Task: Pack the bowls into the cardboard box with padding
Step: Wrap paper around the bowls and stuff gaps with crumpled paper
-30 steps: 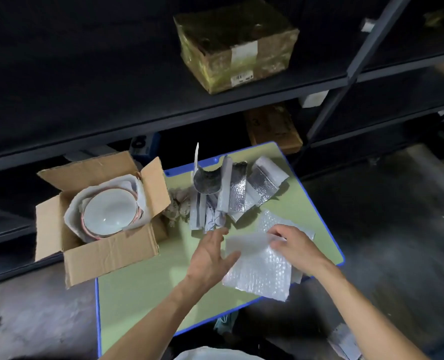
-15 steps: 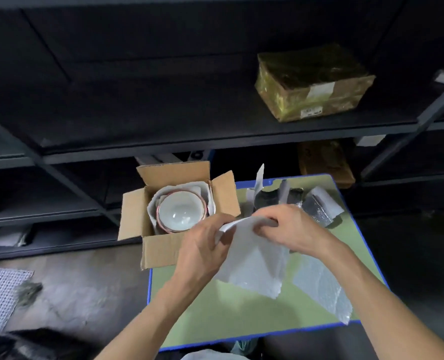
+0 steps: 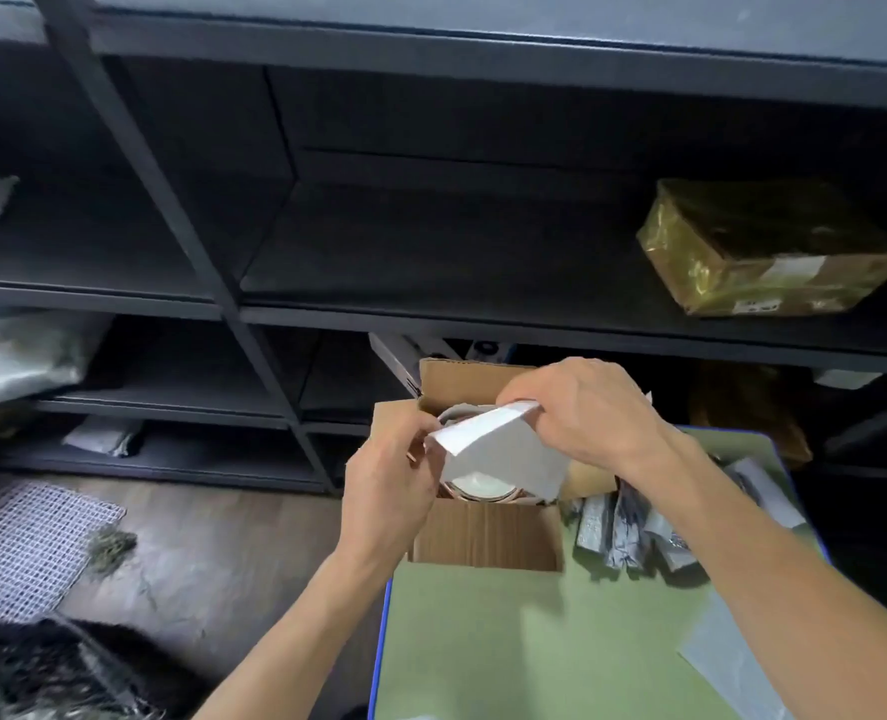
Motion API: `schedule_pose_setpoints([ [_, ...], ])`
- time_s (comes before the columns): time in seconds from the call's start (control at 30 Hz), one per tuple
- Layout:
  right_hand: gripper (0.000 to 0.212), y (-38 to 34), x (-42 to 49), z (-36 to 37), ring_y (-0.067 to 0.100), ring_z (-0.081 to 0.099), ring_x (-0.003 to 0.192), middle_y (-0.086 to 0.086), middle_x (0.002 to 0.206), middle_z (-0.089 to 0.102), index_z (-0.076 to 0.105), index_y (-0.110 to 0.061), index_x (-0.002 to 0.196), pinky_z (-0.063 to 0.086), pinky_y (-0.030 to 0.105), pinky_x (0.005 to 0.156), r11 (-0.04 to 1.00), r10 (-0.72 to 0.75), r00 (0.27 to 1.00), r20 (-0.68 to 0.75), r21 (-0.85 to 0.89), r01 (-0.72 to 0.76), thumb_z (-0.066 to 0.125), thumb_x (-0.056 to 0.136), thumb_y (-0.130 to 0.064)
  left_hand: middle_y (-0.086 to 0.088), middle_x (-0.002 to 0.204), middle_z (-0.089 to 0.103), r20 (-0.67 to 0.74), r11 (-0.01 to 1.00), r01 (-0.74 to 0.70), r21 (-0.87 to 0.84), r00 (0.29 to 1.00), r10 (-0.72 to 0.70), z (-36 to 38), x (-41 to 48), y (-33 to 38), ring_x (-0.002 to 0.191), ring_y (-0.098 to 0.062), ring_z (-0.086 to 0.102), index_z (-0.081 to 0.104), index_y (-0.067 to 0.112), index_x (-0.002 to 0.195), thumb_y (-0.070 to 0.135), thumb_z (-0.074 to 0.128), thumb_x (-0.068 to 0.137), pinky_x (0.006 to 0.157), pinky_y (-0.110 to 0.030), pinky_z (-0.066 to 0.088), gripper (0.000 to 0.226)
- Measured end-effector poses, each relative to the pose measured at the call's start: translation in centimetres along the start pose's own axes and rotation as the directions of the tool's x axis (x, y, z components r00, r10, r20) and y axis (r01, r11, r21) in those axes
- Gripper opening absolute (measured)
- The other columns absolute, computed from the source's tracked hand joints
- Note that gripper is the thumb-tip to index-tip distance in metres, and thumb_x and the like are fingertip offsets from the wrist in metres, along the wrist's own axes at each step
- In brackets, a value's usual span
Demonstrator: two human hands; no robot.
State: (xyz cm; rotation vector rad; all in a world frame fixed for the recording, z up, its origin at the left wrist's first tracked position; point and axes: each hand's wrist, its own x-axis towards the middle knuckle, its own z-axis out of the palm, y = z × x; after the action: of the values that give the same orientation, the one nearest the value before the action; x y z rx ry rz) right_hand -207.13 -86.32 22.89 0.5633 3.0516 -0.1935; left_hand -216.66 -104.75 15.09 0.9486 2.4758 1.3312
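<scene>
Covering looks like the step: left hand [image 3: 389, 478] and right hand [image 3: 587, 413] pinch a padding sheet [image 3: 504, 454] just above the bowl [image 3: 483, 492] in the cardboard box [image 3: 483, 537], far left on the table [image 3: 535, 646]; next, lower it flat.

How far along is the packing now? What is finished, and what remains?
Done: a bowl sits inside the open cardboard box. In hand: the left hand and the right hand hold a white padding sheet above the box. Left: lay the sheet over the bowl and close the flaps. Whether more bowls wait cannot be seen.
</scene>
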Motion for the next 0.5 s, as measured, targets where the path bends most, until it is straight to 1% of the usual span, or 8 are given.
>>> schedule_pose_setpoints([
  [0.07,0.027,-1.2,1.7,-0.5,0.02,0.064,0.097,-0.011,0.1,0.071,0.066,-0.039,0.108,0.045,0.033,0.072,0.997,0.002,0.998,-0.066,-0.074,-0.007,0.051,0.092,-0.024,0.012,0.083,0.063,-0.022,1.0,0.014,-0.001,1.0,-0.014,-0.9,0.6,-0.2,0.078,-0.007,0.059,0.063,0.033,0.095,0.024,0.063,0.094,0.062,-0.023,0.047,0.009],
  [0.1,0.024,-1.7,2.6,-0.6,0.022,0.065,0.095,-0.01,0.098,0.071,0.065,-0.038,0.108,0.044,0.033,0.07,0.996,0.007,0.996,-0.086,-0.09,-0.014,0.051,0.094,-0.025,0.013,0.079,0.062,-0.034,0.999,0.04,0.01,0.999,-0.04,-1.3,0.9,-0.2,0.076,-0.005,0.057,0.058,0.035,0.087,0.027,0.062,0.095,0.059,-0.021,0.043,0.012],
  [0.17,0.022,-2.6,4.2,-0.7,0.023,0.064,0.095,-0.009,0.096,0.07,0.066,-0.036,0.109,0.04,0.032,0.067,0.995,0.03,0.996,-0.085,-0.088,-0.037,0.051,0.097,-0.026,0.014,0.072,0.057,-0.047,0.994,0.101,0.035,0.994,-0.099,-2.0,1.4,-0.2,0.071,-0.002,0.054,0.042,0.034,0.073,0.032,0.061,0.095,0.054,-0.018,0.035,0.029],
  [0.23,0.026,-3.0,5.5,-0.5,0.022,0.064,0.095,-0.008,0.097,0.071,0.067,-0.034,0.108,0.04,0.032,0.068,0.997,0.041,0.996,-0.079,-0.057,-0.045,0.053,0.094,-0.018,0.014,0.069,0.055,-0.047,0.99,0.131,0.053,0.991,-0.128,-2.4,1.7,-0.5,0.066,-0.004,0.053,0.037,0.033,0.072,0.034,0.06,0.096,0.053,-0.017,0.032,0.033],
  [0.3,0.031,-3.2,6.6,-0.3,0.022,0.063,0.096,-0.007,0.098,0.071,0.069,-0.034,0.108,0.046,0.033,0.073,0.999,0.03,0.997,-0.071,-0.011,-0.031,0.053,0.092,-0.013,0.013,0.069,0.054,-0.044,0.987,0.143,0.067,0.989,-0.141,-2.6,1.7,-0.6,0.067,-0.003,0.053,0.035,0.032,0.071,0.033,0.06,0.096,0.05,-0.016,0.032,0.036],
  [0.33,0.032,-3.4,7.0,-0.1,0.022,0.063,0.096,-0.006,0.098,0.071,0.07,-0.033,0.107,0.05,0.035,0.076,1.0,0.015,0.998,-0.06,0.004,-0.015,0.053,0.091,-0.012,0.013,0.068,0.053,-0.047,0.986,0.15,0.071,0.988,-0.147,-2.7,1.7,-0.7,0.069,0.001,0.053,0.034,0.032,0.07,0.033,0.06,0.096,0.049,-0.016,0.034,0.037],
  [0.4,0.032,-3.9,7.7,0.3,0.023,0.064,0.093,-0.005,0.097,0.072,0.071,-0.032,0.106,0.053,0.039,0.079,0.998,-0.031,0.999,-0.04,0.053,0.033,0.053,0.089,-0.011,0.015,0.066,0.053,-0.071,0.985,0.152,0.078,0.987,-0.147,-2.8,1.5,-0.5,0.074,0.008,0.053,0.033,0.034,0.069,0.032,0.061,0.095,0.051,-0.014,0.037,0.038],
  [0.5,0.03,-4.2,8.6,1.0,0.022,0.065,0.092,-0.002,0.097,0.073,0.073,-0.029,0.105,0.055,0.042,0.081,0.985,-0.094,0.995,-0.013,0.145,0.095,0.054,0.091,-0.01,0.018,0.065,0.051,-0.112,0.989,0.126,0.078,0.987,-0.117,-2.7,1.0,-0.1,0.079,0.012,0.052,0.033,0.039,0.07,0.031,0.063,0.095,0.057,-0.008,0.039,0.04],
])
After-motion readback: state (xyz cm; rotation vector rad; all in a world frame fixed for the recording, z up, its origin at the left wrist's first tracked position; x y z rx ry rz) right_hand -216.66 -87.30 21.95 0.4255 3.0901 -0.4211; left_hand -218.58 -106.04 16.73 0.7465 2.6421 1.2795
